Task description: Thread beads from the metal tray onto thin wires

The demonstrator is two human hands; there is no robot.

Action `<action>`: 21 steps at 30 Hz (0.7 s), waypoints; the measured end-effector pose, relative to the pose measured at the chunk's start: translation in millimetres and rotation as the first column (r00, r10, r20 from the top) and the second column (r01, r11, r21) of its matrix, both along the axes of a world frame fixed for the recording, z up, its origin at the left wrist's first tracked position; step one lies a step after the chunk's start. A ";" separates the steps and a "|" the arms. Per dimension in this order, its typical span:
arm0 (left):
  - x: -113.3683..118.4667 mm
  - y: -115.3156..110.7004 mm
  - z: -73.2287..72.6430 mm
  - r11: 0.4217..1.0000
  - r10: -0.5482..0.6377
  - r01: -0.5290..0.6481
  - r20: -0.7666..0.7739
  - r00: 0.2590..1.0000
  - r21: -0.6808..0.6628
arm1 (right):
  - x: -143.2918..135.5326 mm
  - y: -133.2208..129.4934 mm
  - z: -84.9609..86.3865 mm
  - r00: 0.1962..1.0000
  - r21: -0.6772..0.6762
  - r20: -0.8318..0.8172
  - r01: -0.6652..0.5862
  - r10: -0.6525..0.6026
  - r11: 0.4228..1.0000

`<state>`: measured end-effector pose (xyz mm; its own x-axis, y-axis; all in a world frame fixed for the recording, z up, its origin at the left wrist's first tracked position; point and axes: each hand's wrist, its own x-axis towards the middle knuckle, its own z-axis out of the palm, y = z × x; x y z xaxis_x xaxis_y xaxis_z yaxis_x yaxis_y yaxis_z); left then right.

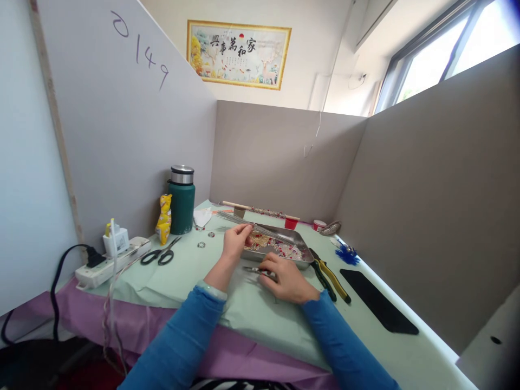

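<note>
Two hands, one metal tray, one green bottle, one yellow packet, one power strip, one scissors, one large pliers, one wall picture; rings maybe three, blurry.

On the desk, a tray holds beads; pliers lie just right of it, a flat slab farther right; left of the tray are scissors, with a power strip left of them and a flask on their far side
</note>
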<state>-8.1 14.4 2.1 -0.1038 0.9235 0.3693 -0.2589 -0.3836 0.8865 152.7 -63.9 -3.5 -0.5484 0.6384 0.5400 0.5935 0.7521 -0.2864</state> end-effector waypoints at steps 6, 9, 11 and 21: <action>4.7 -12.1 5.0 0.995 -0.078 0.087 -0.189 0.979 0.040 | -5.3 5.6 -2.1 0.955 0.053 -0.265 0.155 -0.136 0.987; 8.4 -20.4 6.9 0.973 -0.216 0.232 -0.327 0.920 0.010 | -3.7 14.8 -2.3 0.815 -0.088 -0.514 0.261 -0.268 0.961; 10.1 -23.5 6.4 0.959 -0.267 0.282 -0.367 0.891 -0.013 | -2.2 19.5 -2.9 0.776 -0.195 -0.570 0.190 -0.269 0.962; 8.6 -23.3 3.3 0.859 -0.512 0.502 -0.206 0.834 -0.101 | -1.6 20.7 -2.5 0.736 -0.300 -0.626 0.077 -0.258 0.951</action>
<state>0.4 -8.9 5.4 0.4612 0.8394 0.2875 -0.2059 -0.2139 0.9549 151.1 -43.1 -6.0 0.0090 0.8414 0.5404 0.3023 0.5128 -0.8035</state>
